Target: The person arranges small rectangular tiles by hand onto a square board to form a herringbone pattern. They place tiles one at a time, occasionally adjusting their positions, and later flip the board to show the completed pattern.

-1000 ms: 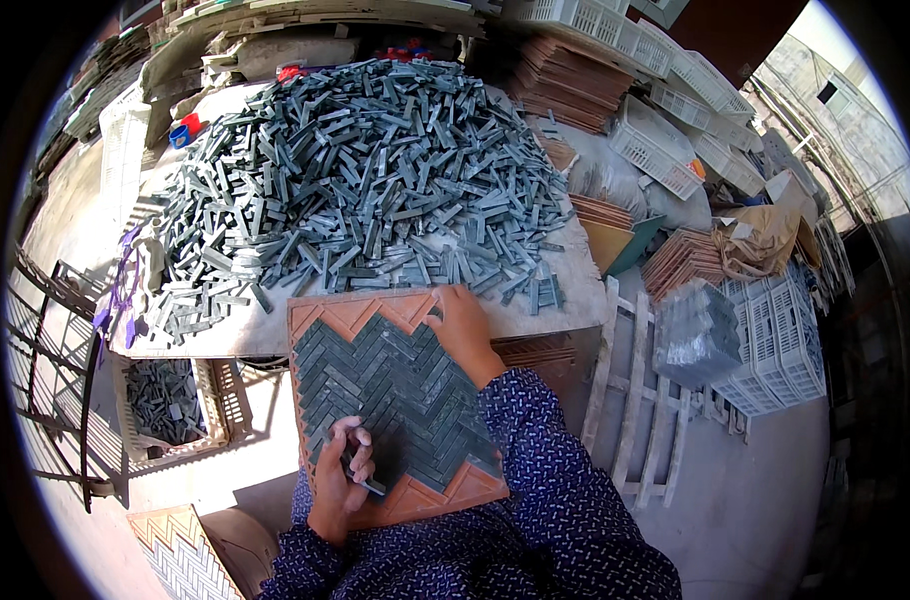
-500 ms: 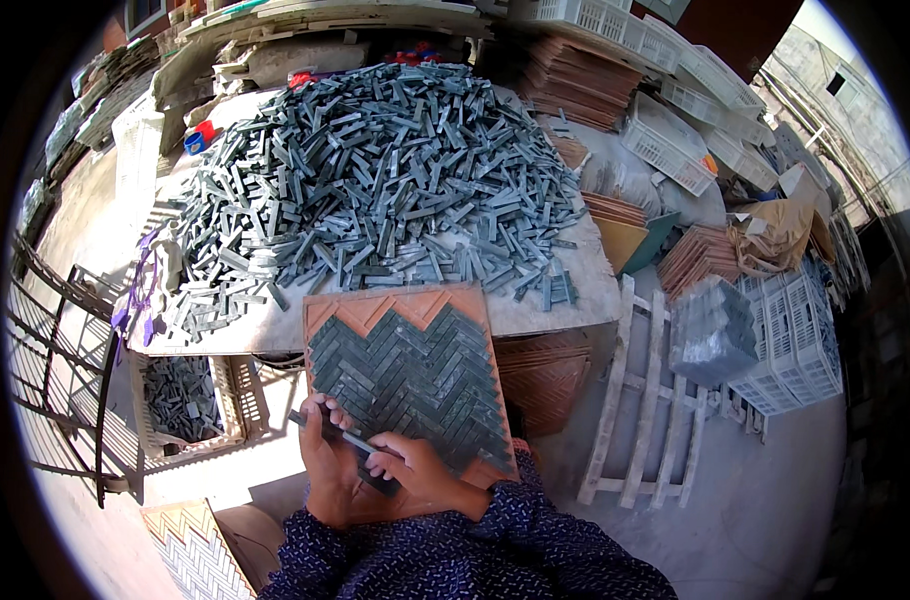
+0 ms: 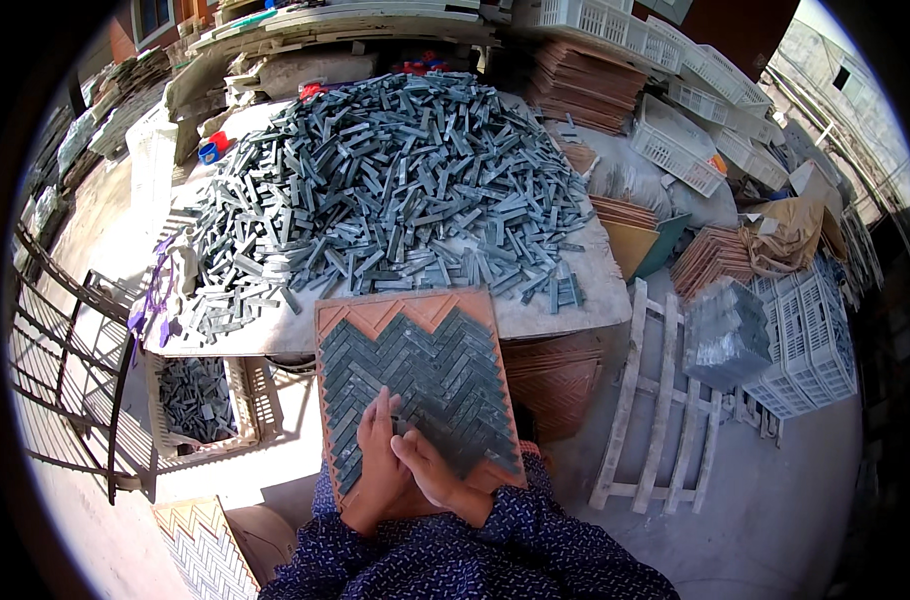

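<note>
Since half a second earlier, the left hand (image 3: 380, 460) and right hand (image 3: 433, 472) had drawn together and the left fingers had straightened. We saw the two hands touching, the left fingers pointing away from the body; we could not tell whether either held anything, since the fingers hid the space between. Directly beneath them lay the orange tray (image 3: 460, 304), filled with dark tiles (image 3: 425, 370) in herringbone rows. Beyond the hands, we saw a heap of loose strips (image 3: 395, 190) on the pale table (image 3: 600, 290). Left of them stood a crate (image 3: 243, 405); well to their right, a slatted pallet (image 3: 660, 390).
</note>
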A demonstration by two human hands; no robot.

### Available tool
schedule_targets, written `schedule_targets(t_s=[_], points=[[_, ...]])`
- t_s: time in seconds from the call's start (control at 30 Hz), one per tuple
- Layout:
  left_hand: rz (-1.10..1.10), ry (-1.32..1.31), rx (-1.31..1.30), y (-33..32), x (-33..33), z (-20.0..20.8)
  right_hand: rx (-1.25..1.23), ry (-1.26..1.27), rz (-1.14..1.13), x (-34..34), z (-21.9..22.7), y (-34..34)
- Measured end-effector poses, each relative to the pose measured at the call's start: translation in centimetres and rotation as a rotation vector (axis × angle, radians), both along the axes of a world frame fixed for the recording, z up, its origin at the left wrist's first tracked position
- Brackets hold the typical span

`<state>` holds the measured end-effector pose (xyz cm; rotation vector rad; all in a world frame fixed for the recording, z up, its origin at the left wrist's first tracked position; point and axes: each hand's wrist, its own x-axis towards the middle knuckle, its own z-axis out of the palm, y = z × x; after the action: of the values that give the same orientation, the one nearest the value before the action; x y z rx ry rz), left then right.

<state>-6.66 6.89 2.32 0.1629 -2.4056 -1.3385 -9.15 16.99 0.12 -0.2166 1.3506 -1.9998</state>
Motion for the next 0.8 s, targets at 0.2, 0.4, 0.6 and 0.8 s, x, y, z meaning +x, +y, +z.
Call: schedule_targets(t_s=[0.2, 0.4, 0.6, 0.8], points=[[-0.027, -0.065, 0.500, -1.2, 1.2, 3.0, -0.131, -0.547, 0.100, -5.1, 2.2, 0.8], [0.082, -0.077, 0.546, -7.2, 4.1, 1.7, -0.403, -0.382, -0.139, -20.9, 9.1, 2.4], [0.294, -0.089, 0.484, -9.9, 7.5, -0.9, 0.320, 0.546, -0.043, -23.1, 5.3, 0.2], [0.318, -0.125, 0.455, -10.0, 7.6, -0.2, 0.717, 0.929, 0.086, -24.9, 2.0, -0.5]])
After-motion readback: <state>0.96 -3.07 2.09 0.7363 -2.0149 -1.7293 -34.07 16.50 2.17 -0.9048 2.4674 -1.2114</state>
